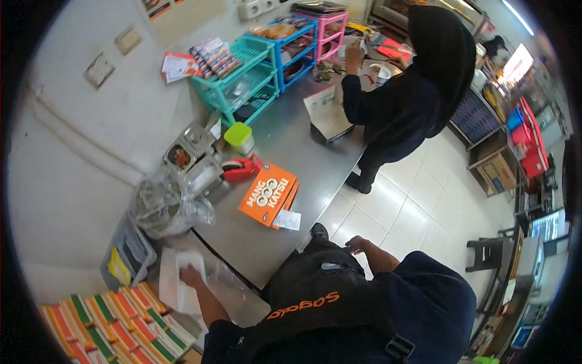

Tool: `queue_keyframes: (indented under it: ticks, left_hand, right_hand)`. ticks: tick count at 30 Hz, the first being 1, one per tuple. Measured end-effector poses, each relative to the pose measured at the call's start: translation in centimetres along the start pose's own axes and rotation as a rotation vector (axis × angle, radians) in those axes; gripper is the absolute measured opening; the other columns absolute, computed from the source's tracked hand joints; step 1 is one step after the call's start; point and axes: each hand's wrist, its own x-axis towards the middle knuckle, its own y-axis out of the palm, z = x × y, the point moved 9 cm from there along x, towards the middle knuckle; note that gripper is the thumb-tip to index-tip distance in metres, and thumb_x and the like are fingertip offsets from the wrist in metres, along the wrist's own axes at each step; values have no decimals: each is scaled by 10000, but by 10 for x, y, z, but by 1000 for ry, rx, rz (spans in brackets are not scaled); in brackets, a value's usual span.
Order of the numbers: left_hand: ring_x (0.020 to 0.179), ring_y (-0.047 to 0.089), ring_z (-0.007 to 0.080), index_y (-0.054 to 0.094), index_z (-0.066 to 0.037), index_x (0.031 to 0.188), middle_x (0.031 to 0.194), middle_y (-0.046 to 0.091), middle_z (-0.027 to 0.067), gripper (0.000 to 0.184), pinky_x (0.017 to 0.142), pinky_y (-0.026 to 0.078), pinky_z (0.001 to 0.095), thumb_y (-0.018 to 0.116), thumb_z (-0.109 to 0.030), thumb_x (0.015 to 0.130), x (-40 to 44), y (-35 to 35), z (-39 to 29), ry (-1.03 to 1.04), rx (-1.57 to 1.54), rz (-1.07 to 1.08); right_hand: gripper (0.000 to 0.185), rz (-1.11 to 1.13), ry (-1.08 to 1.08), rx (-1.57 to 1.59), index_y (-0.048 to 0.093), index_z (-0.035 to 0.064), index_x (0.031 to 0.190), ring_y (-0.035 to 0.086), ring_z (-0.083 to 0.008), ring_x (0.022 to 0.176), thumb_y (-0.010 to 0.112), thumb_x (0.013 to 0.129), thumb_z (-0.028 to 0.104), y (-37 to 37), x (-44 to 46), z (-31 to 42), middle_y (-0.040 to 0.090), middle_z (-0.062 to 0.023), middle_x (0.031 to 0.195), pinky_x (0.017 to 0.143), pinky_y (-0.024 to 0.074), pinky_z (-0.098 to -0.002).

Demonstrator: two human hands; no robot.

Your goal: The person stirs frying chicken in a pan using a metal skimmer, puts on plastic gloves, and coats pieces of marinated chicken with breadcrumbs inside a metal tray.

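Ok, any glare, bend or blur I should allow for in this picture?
Head view: strong fisheye bend, black corners. Head view: glare on the floor tiles, a blown-out panel at upper right. Head view: big lettering on the orange box reads clearly, fine print on the white slip doesn't. Head view: white tray at the left hand shows little detail.

Pretty bright overall, tube light [518, 18] glowing upper right, glare on the floor tiles [388, 200], heavy fisheye bending, black corners, kinda soft detail.
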Motion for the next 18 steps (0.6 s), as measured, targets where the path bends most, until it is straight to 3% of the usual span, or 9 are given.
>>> queue_keyframes:
  ticks: [1, 2, 5, 7, 9, 12, 15, 17, 18]
  left_hand:
    - [987, 527, 351, 579, -37, 1027, 1064, 560, 186, 361, 794, 459, 418, 553, -325, 811, -7, -27, -8, -75, -19, -5]
    - [971, 537, 349, 587, -40, 1022, 1039, 572, 185, 374, 772, 460, 424, 570, -344, 805, -7, -37, -9, -150, -34, -7]
    - [935, 567, 327, 614, -43, 995, 958, 606, 172, 306, 737, 464, 423, 587, -279, 803, 23, 1, 11, 103, 56, -34]
    - [865, 596, 299, 635, -37, 931, 888, 622, 165, 226, 728, 468, 398, 591, -215, 798, 12, -22, 10, -114, -175, 6]
    - [818, 606, 285, 634, -16, 887, 842, 629, 157, 181, 729, 472, 375, 570, -160, 797, 5, -27, 12, -198, -321, 14]
    - [828, 602, 296, 628, -2, 901, 876, 628, 173, 192, 731, 466, 376, 525, -140, 814, 22, -9, 30, -149, -295, -94]
    - [855, 596, 306, 619, 3, 939, 914, 625, 172, 231, 750, 463, 370, 493, -160, 837, 39, -16, 55, -204, -450, -165]
    - [859, 588, 314, 604, 19, 941, 951, 617, 173, 256, 781, 456, 349, 472, -182, 853, 49, -54, 73, -171, -469, -401]
    - [859, 588, 314, 604, 19, 941, 951, 617, 173, 256, 781, 456, 349, 472, -182, 853, 56, -60, 71, -161, -469, -410]
  right_hand:
    - [283, -6, -7, 25, 550, 105, 1115, 619, -161, 669, 544, 841, 173, -1, 13, 0, 648, -80, 887, 572, 522, -323]
    - [286, -11, -232, -134, 549, 107, 1118, 624, -164, 692, 543, 838, 163, -4, 34, 14, 650, -78, 889, 581, 522, -325]
    - [311, -36, -595, -206, 538, 103, 1145, 636, -183, 775, 526, 836, 131, -6, 76, 25, 646, -80, 950, 603, 525, -317]
    - [298, 32, -332, -21, 545, 91, 1133, 634, -180, 760, 523, 839, 136, -1, 39, 42, 645, -81, 943, 593, 523, -313]
    - [295, -16, -288, -103, 548, 86, 1131, 631, -175, 744, 525, 843, 146, -2, 28, 55, 644, -74, 928, 582, 519, -314]
    - [301, -63, -674, -238, 545, 79, 1134, 626, -174, 730, 527, 841, 144, -5, 50, 69, 642, -76, 911, 568, 509, -307]
    - [329, -8, -430, -143, 533, 103, 1164, 622, -171, 732, 529, 838, 148, 2, 32, 63, 637, -67, 881, 564, 505, -307]
    - [364, 7, -239, -167, 519, 151, 1197, 615, -140, 730, 537, 834, 138, 7, 36, 49, 636, -27, 870, 544, 502, -289]
    - [348, 5, -290, -381, 532, 147, 1170, 613, -130, 723, 552, 823, 146, 10, 26, 53, 634, -24, 853, 531, 500, -280]
